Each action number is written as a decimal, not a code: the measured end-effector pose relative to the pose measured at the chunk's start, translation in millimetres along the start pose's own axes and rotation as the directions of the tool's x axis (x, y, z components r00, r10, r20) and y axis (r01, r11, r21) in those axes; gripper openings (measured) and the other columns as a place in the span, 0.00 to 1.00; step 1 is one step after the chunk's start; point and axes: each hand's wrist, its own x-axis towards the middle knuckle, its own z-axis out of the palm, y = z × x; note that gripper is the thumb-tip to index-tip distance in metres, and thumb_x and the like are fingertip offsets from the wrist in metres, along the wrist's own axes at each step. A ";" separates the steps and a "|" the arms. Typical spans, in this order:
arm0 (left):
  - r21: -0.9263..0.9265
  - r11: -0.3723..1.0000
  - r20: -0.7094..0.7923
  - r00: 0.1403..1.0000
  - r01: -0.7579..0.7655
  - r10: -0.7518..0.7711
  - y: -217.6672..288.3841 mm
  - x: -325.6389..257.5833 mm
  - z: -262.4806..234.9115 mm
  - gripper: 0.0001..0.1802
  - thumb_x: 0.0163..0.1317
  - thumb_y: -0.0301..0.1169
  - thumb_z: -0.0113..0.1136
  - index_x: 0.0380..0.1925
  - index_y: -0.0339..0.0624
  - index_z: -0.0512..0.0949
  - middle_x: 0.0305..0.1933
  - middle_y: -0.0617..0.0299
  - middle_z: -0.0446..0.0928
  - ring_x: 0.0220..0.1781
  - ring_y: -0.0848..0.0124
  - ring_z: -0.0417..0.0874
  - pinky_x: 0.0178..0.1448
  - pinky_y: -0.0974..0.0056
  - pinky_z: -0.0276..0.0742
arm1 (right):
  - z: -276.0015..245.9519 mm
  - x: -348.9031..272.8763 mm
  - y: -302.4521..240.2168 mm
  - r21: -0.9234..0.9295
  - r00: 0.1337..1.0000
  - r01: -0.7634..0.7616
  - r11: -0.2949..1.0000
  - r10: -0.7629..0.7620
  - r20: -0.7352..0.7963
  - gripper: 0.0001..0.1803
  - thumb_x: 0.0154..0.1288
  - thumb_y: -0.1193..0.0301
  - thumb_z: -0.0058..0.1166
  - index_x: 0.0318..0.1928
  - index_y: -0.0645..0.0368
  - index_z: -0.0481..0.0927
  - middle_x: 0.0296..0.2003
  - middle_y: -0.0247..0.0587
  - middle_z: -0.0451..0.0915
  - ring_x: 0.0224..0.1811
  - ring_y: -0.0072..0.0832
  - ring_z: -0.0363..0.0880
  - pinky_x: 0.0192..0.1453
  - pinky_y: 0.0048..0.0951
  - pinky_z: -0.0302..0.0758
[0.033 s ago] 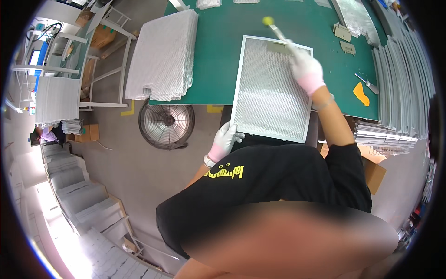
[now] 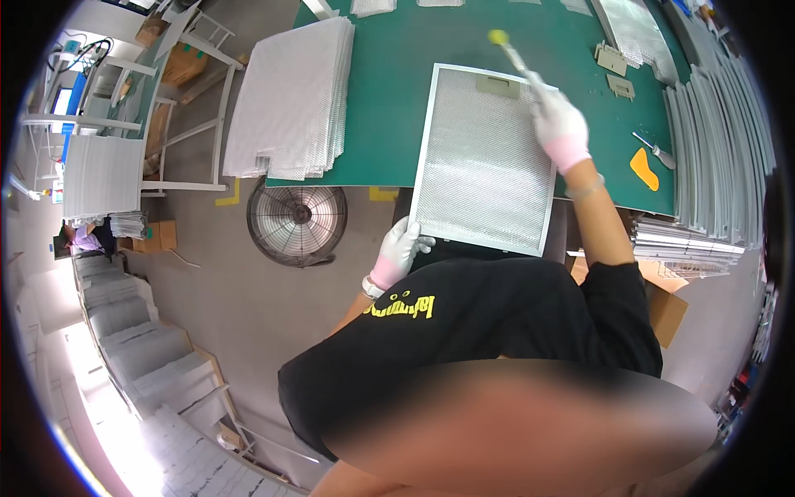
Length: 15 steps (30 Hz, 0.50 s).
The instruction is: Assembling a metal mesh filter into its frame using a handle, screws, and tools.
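A framed metal mesh filter panel (image 2: 484, 157) lies on the green table, its near end jutting past the front edge toward me. Near its far end sits a beige latch plate (image 2: 498, 86). My left hand (image 2: 401, 248), in a white and pink glove, grips the panel's near left corner. Gloved the same way, my right hand (image 2: 561, 128) is closed round the handle of a small mallet (image 2: 515, 58) with a yellow-green head. That head is held beyond the panel's far edge; whether it touches anything I cannot tell.
Mesh sheets (image 2: 290, 91) are stacked on the left of the table (image 2: 385, 99). On the right are beige latch plates (image 2: 619, 86), a screwdriver (image 2: 654, 151), a yellow-orange flat piece (image 2: 643, 170) and a row of metal frames (image 2: 716, 149). A floor fan (image 2: 300, 217) stands below left.
My right hand and the mallet have shifted a little to the right, uncovering more of the latch plate. The left hand and the panel look nearly unmoved.
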 end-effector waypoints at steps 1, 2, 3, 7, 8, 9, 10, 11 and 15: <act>-0.001 1.000 -0.006 1.000 -0.003 0.003 0.9 0.0 -3.2 0.22 0.79 0.42 0.50 0.59 0.34 0.73 0.48 0.60 0.82 0.41 0.75 0.82 0.44 0.70 0.78 | -12.7 -5.8 13.6 -0.111 0.994 -0.091 0.990 0.098 0.051 0.35 0.67 0.73 0.52 0.74 0.39 0.65 0.41 0.51 0.81 0.39 0.48 0.84 0.43 0.47 0.82; 0.010 0.999 0.002 0.999 -0.040 0.040 2.3 -0.9 -6.4 0.23 0.79 0.43 0.51 0.59 0.34 0.73 0.47 0.60 0.82 0.41 0.75 0.82 0.45 0.69 0.79 | -27.9 -12.9 24.8 -0.225 0.977 -0.172 0.959 0.196 0.089 0.35 0.66 0.73 0.53 0.73 0.40 0.66 0.42 0.50 0.81 0.40 0.49 0.84 0.44 0.47 0.82; 0.023 0.997 0.023 0.997 -0.074 0.073 5.2 0.9 -8.3 0.23 0.78 0.43 0.51 0.59 0.33 0.73 0.45 0.60 0.82 0.42 0.75 0.82 0.45 0.69 0.79 | -34.4 -26.5 48.4 -0.286 0.975 -0.177 0.942 0.208 0.082 0.33 0.66 0.73 0.53 0.71 0.40 0.70 0.43 0.49 0.81 0.43 0.48 0.83 0.47 0.46 0.81; 0.249 0.949 0.096 0.980 -0.195 0.176 33.2 16.1 -10.5 0.25 0.77 0.47 0.53 0.54 0.33 0.75 0.41 0.59 0.83 0.39 0.74 0.82 0.47 0.68 0.78 | -65.6 -75.1 134.1 -0.100 0.993 -0.101 0.990 0.094 -0.076 0.22 0.69 0.70 0.55 0.62 0.54 0.80 0.53 0.50 0.81 0.57 0.46 0.78 0.66 0.43 0.73; 0.276 0.927 0.167 0.963 -0.253 0.213 43.9 21.4 -10.6 0.27 0.76 0.48 0.55 0.54 0.32 0.75 0.41 0.60 0.82 0.39 0.74 0.81 0.47 0.68 0.78 | -85.7 -72.7 127.5 0.064 0.988 -0.086 0.994 0.093 -0.119 0.22 0.71 0.69 0.55 0.63 0.61 0.78 0.57 0.49 0.80 0.61 0.41 0.78 0.67 0.41 0.72; 0.316 0.913 0.201 0.959 -0.258 0.201 55.2 25.2 -10.0 0.26 0.76 0.47 0.56 0.56 0.31 0.74 0.42 0.60 0.82 0.41 0.74 0.81 0.49 0.68 0.78 | -104.1 -74.9 116.8 0.300 0.983 -0.126 0.946 0.160 -0.089 0.22 0.71 0.69 0.55 0.63 0.62 0.78 0.54 0.46 0.81 0.58 0.35 0.79 0.65 0.37 0.73; 0.354 0.897 0.239 0.953 -0.266 0.188 66.7 27.9 -7.4 0.26 0.76 0.46 0.56 0.58 0.31 0.74 0.43 0.61 0.81 0.42 0.75 0.81 0.50 0.68 0.78 | -127.0 -77.5 96.1 0.515 0.975 -0.160 0.842 0.217 -0.051 0.22 0.71 0.70 0.55 0.63 0.64 0.78 0.51 0.44 0.83 0.55 0.30 0.81 0.62 0.34 0.75; 0.388 0.885 0.265 0.951 -0.258 0.160 73.4 31.1 -6.0 0.26 0.75 0.44 0.58 0.58 0.32 0.74 0.42 0.62 0.80 0.42 0.76 0.80 0.50 0.69 0.77 | -151.3 -80.7 84.1 0.529 0.960 -0.279 0.802 0.230 0.158 0.22 0.71 0.71 0.55 0.63 0.63 0.78 0.47 0.41 0.83 0.49 0.26 0.81 0.58 0.31 0.76; 0.555 0.739 0.475 0.875 -0.382 0.095 103.2 40.7 25.0 0.24 0.72 0.43 0.61 0.55 0.33 0.78 0.40 0.65 0.79 0.40 0.77 0.78 0.48 0.69 0.75 | -207.0 -125.4 60.4 0.578 0.875 -0.482 0.658 0.326 0.359 0.17 0.68 0.77 0.55 0.57 0.65 0.81 0.37 0.37 0.82 0.34 0.20 0.77 0.44 0.25 0.77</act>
